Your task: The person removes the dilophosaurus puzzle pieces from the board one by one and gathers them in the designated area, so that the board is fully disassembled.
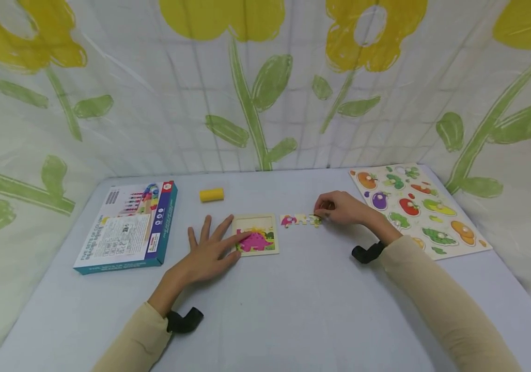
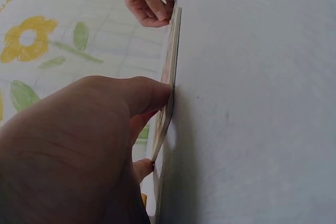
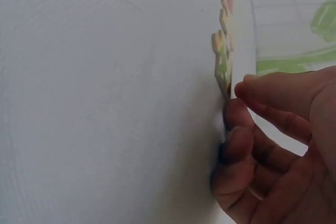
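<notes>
A small square wooden jigsaw puzzle with a pink dinosaur [image 1: 256, 243] lies in its pale frame [image 1: 270, 252], part of the tray bare at the top. My left hand [image 1: 211, 257] rests on it with fingers spread; the index finger lies across the picture, and the thumb touches the frame's near edge in the left wrist view. To the right, a short row of loose jigsaw pieces [image 1: 299, 220] lies on the table. At the row's right end, my right hand [image 1: 341, 207] pinches the edge of a jigsaw piece [image 3: 223, 69] between thumb and curled index finger.
A blue-edged box [image 1: 123, 227] lies on the left, with a yellow cylinder [image 1: 212, 195] to its right. On the right is a vegetable peg board [image 1: 416, 209], close to the right forearm. A flowered curtain [image 1: 154, 113] hangs behind the table.
</notes>
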`<move>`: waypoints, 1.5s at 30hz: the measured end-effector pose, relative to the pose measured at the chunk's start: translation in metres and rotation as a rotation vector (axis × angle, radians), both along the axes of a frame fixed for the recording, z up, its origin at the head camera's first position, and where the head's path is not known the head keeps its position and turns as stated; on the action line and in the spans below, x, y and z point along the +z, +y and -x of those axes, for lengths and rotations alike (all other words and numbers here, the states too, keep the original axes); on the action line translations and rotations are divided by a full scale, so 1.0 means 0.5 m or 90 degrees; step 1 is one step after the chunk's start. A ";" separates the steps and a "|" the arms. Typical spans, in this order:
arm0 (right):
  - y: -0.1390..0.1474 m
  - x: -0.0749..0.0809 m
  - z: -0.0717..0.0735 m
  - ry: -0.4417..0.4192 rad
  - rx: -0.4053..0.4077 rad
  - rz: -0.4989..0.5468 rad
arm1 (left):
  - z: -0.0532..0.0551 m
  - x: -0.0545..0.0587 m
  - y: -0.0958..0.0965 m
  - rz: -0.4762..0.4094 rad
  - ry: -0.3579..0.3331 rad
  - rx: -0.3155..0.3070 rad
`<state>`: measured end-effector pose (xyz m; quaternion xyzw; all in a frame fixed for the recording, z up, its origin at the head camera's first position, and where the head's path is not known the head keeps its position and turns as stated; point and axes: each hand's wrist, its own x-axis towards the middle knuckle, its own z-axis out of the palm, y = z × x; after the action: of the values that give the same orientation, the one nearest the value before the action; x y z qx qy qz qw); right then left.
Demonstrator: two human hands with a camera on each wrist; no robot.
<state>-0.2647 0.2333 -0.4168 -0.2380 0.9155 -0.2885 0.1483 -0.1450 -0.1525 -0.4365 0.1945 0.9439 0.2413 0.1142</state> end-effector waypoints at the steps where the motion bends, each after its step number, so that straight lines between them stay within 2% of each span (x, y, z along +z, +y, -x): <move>1: -0.001 0.001 0.001 0.001 0.002 0.000 | 0.000 0.000 0.000 0.000 -0.001 0.001; 6: -0.014 0.008 0.001 0.008 0.016 0.019 | 0.000 -0.003 0.000 0.000 -0.002 0.005; 11: -0.052 0.013 -0.006 -0.007 0.035 0.043 | 0.001 -0.005 -0.003 -0.014 -0.005 0.002; 18: -0.135 0.015 -0.015 -0.019 0.100 0.056 | 0.005 -0.007 -0.008 -0.083 -0.005 -0.006; 24: -0.214 0.007 -0.023 -0.007 0.141 0.061 | 0.007 0.001 -0.005 -0.072 -0.027 0.003; 30: -0.276 0.004 -0.029 -0.005 0.189 0.062 | 0.005 0.004 -0.004 -0.088 -0.029 0.017; 37: -0.299 0.001 -0.030 -0.026 0.211 0.021 | 0.007 -0.002 -0.002 -0.078 -0.028 0.018; 45: -0.304 0.008 -0.030 -0.042 0.226 0.026 | 0.008 -0.011 -0.008 -0.119 -0.020 0.010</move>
<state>-0.2498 0.0814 -0.4129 -0.3891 0.8479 -0.2837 0.2218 -0.1491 -0.1566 -0.4418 0.1932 0.9167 0.3325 0.1085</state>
